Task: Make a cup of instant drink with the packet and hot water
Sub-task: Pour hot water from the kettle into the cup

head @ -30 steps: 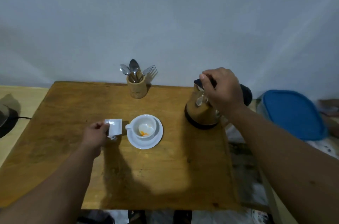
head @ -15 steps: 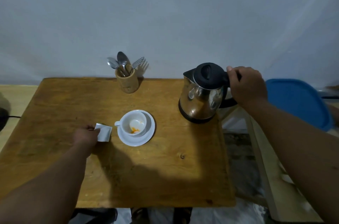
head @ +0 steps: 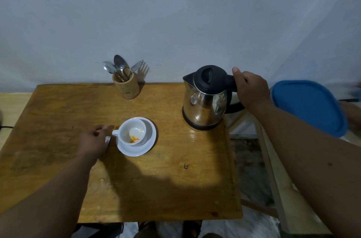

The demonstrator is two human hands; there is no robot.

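A white cup (head: 132, 132) with orange powder at its bottom stands on a white saucer (head: 150, 140) mid-table. Just left of the cup's handle, my left hand (head: 93, 140) rests on the table over the white packet (head: 107, 138); only a corner of the packet shows, under the fingers. A steel kettle (head: 205, 105) with a black lid stands upright at the table's right side. My right hand (head: 251, 89) is wrapped around its black handle.
A wooden holder (head: 126, 86) with spoons and a fork stands at the table's back edge by the wall. A blue-lidded container (head: 308, 105) sits off the table to the right. The wooden table (head: 175, 179) ends just right of the kettle.
My right hand moved from the kettle's lid to its handle and closed on it. My left hand lowered the packet to the table beside the cup and now covers it.
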